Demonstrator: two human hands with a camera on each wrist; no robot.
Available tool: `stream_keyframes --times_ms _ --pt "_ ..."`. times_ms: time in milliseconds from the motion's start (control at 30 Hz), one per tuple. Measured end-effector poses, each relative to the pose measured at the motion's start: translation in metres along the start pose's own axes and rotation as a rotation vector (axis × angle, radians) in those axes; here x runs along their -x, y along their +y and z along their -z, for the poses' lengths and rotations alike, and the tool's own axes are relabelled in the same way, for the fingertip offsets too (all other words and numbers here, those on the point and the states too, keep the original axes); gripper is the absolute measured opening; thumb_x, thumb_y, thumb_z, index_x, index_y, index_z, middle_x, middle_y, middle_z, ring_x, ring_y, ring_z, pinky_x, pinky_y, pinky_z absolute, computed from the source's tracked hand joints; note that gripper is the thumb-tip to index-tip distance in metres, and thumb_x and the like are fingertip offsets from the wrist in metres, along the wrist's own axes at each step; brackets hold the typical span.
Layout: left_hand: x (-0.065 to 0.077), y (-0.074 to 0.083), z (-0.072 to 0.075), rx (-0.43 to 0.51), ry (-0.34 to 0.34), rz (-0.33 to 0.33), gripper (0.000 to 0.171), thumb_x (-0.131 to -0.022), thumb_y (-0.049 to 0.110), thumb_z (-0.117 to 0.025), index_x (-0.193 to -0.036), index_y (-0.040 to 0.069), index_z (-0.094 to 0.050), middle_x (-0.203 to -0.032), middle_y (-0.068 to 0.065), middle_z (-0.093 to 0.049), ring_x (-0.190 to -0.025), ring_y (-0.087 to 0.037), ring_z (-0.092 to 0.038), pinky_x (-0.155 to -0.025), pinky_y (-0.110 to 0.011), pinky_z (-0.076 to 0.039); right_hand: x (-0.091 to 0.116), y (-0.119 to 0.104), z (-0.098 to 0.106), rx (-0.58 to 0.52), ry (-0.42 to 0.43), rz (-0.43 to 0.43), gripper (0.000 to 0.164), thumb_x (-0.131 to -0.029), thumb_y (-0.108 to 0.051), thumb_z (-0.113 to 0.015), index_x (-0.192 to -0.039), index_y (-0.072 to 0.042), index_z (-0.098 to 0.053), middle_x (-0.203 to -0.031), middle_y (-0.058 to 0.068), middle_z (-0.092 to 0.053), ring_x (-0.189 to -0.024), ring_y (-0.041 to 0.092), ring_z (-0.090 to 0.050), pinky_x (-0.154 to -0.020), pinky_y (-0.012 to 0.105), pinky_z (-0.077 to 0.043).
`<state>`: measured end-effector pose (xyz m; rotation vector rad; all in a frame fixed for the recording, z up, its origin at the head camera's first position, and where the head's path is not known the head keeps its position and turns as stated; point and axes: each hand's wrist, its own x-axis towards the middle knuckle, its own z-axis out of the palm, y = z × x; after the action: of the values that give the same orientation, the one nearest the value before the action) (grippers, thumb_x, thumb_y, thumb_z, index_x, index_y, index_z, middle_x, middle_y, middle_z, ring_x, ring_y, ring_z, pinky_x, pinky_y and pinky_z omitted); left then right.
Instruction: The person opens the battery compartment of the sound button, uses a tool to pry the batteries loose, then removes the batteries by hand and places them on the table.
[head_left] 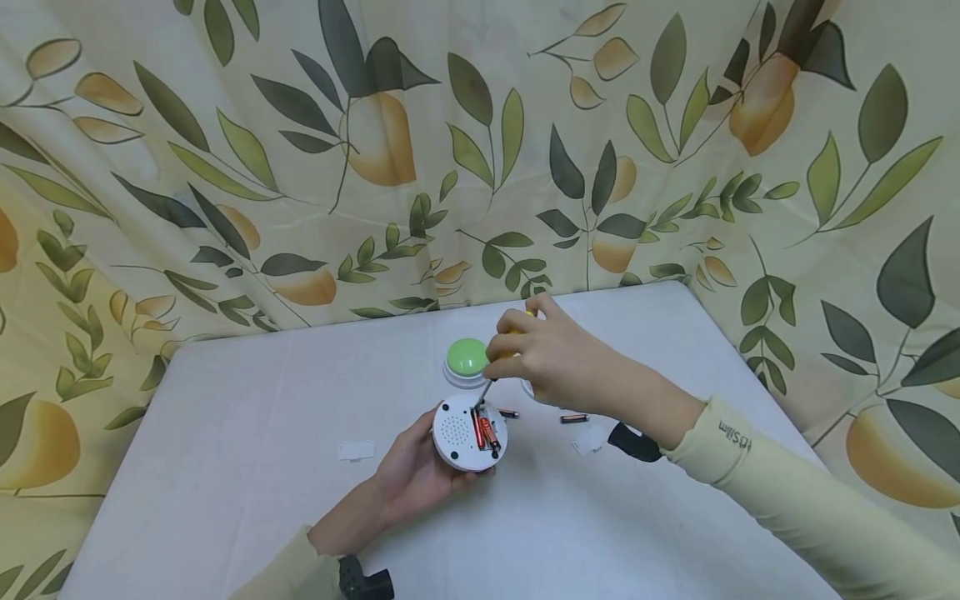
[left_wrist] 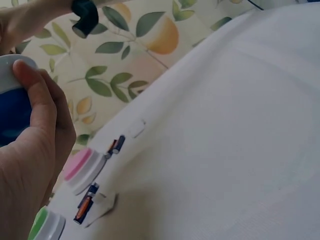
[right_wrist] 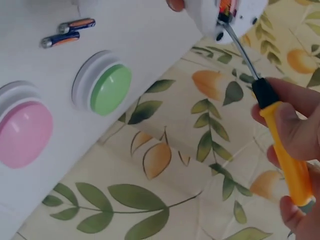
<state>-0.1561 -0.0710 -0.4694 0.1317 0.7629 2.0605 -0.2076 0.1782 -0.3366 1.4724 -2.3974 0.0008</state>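
My left hand (head_left: 412, 471) grips a round white push button device (head_left: 452, 433) with its perforated underside turned up. Its blue top (left_wrist: 12, 112) shows in the left wrist view. Red and black batteries (head_left: 484, 430) sit in the uncovered compartment. A screwdriver (right_wrist: 286, 155) with a yellow handle is held in my right hand (head_left: 562, 358), its black collar close to the fingertips. The metal shaft (right_wrist: 242, 52) slants down to the compartment, and its tip is at the end of the batteries.
Behind the device stand a green-topped button (head_left: 467, 357) and a pink-topped button (right_wrist: 25, 134), the latter mostly hidden by my right hand in the head view. Loose batteries (head_left: 574, 419) and small white covers (head_left: 356, 450) lie on the white table (head_left: 247, 417). A patterned curtain (head_left: 480, 208) hangs behind.
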Motion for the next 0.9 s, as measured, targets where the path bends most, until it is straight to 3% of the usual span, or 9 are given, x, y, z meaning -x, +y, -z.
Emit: stream_keyframes --times_ms 133,267,500,733,900 --pt "-0.001 0.003 0.001 -0.004 -0.002 -0.007 0.064 -0.112 0.054 -0.023 -0.166 0.021 -0.014 -0.140 -0.010 -0.052 -0.118 -0.031 -0.062 -0.091 -0.024 -0.056 0.001 -0.008 0.000 0.150 0.061 0.081 0.035 -0.077 -0.001 -0.086 -0.107 -0.019 -0.081 -0.106 -0.003 -0.077 -0.110 0.022 -0.060 -0.093 0.048 -0.041" --pt "-0.001 0.003 0.002 -0.027 0.020 0.009 0.064 -0.112 0.053 -0.022 -0.167 0.022 -0.011 -0.143 -0.011 -0.048 -0.118 -0.032 -0.062 -0.092 -0.026 -0.055 -0.001 -0.012 0.001 0.182 0.057 0.113 0.033 -0.078 -0.005 -0.087 -0.107 -0.018 -0.080 -0.105 -0.002 -0.074 -0.110 0.022 -0.059 -0.095 0.048 -0.043" --pt "-0.001 0.002 0.001 -0.115 0.076 0.038 0.065 -0.112 0.053 -0.026 -0.168 0.025 -0.009 -0.159 -0.011 -0.035 -0.130 -0.028 -0.055 -0.101 -0.036 -0.055 -0.005 -0.001 0.006 -0.092 -0.018 0.013 0.046 -0.076 0.015 -0.071 -0.100 -0.022 -0.082 -0.101 -0.005 -0.074 -0.107 0.019 -0.058 -0.092 0.043 -0.040" --pt "-0.001 -0.001 0.000 -0.186 0.082 0.064 0.066 -0.111 0.054 -0.027 -0.168 0.025 -0.011 -0.161 -0.011 -0.037 -0.133 -0.027 -0.054 -0.104 -0.042 -0.054 -0.006 0.010 0.007 -0.285 -0.083 0.015 0.059 -0.075 0.022 -0.053 -0.098 -0.022 -0.084 -0.100 -0.008 -0.074 -0.103 0.015 -0.057 -0.089 0.039 -0.035" --pt "0.000 -0.002 0.000 -0.233 0.059 0.092 0.066 -0.112 0.053 -0.022 -0.168 0.022 -0.007 -0.162 -0.015 -0.034 -0.137 -0.029 -0.052 -0.110 -0.047 -0.051 -0.008 0.016 0.003 -0.428 -0.147 -0.044 0.057 -0.078 0.020 -0.056 -0.096 -0.026 -0.084 -0.098 -0.014 -0.075 -0.103 0.010 -0.056 -0.089 0.035 -0.032"
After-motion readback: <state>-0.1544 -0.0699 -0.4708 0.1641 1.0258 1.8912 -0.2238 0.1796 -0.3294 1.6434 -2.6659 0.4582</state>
